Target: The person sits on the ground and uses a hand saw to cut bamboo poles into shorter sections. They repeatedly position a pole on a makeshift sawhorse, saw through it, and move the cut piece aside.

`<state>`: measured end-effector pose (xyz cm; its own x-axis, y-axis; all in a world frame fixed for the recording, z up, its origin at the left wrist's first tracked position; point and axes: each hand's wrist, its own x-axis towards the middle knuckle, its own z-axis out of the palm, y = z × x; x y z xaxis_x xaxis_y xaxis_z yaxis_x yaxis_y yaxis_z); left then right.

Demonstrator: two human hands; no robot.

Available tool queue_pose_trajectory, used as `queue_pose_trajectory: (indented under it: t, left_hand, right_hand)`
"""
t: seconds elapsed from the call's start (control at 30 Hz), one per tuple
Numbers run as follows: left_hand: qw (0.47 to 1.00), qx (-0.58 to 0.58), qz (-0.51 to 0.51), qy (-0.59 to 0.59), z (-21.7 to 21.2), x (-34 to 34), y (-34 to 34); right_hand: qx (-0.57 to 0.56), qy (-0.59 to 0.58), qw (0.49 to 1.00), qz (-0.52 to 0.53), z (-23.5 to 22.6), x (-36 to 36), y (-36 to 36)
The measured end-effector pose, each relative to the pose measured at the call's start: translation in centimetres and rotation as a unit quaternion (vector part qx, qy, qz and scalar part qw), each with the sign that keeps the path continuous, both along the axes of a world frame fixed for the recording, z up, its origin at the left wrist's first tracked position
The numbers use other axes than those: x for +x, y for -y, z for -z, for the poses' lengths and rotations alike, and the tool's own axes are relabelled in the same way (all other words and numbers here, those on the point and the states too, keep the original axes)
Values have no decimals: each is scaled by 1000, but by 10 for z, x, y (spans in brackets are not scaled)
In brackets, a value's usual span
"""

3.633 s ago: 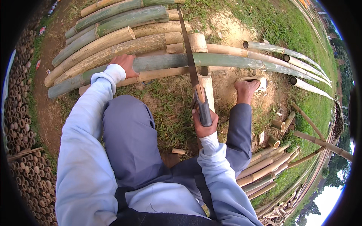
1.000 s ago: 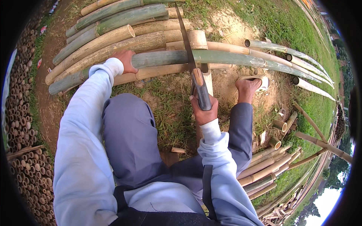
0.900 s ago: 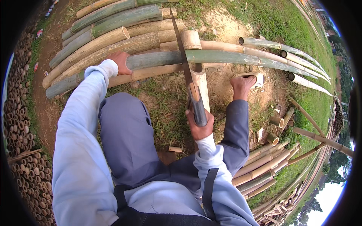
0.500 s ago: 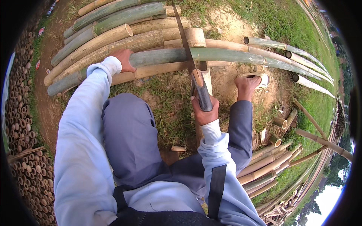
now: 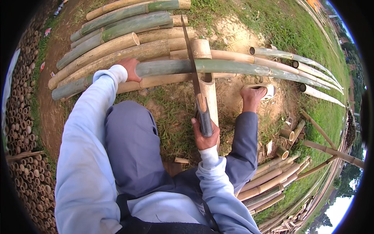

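A long green bamboo pole [image 5: 167, 67] lies crosswise in front of me. My left hand [image 5: 129, 69] is closed over this pole, left of the blade, with the thumb toward me. In my right hand [image 5: 206, 136] is the dark-wrapped handle of a handsaw [image 5: 194, 78], the fingers wrapped round it. The long narrow blade crosses the pole, its tip pointing away from me. Whether the teeth have cut into the pole cannot be made out. Under the crossing, an upright-looking pale bamboo support [image 5: 209, 99] runs toward me.
Several cut bamboo lengths [image 5: 128, 29] lie side by side at the far left. More poles [image 5: 315, 70] stretch off at the right. Near my sandalled foot [image 5: 257, 92], short pieces [image 5: 287, 134] rest on the grass. A large stack of bamboo ends [image 5: 29, 175] fills the left edge.
My right hand has drawn the saw back toward me, so its handle sits lower and farther from the pole. My left hand stays on the pole.
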<state>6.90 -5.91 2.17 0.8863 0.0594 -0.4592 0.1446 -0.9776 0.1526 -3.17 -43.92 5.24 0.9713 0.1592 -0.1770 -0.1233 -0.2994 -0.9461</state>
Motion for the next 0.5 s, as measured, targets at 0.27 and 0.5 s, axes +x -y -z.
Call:
queue_pose_trajectory:
  t: [0.27, 0.5]
  left_hand:
    - [999, -4, 0, 38, 12, -3, 9]
    - [1000, -2, -6, -27, -4, 7, 2]
  right_hand:
    - [-108, 40, 993, 3, -54, -122, 65]
    - [7, 39, 999, -29, 26, 43, -13]
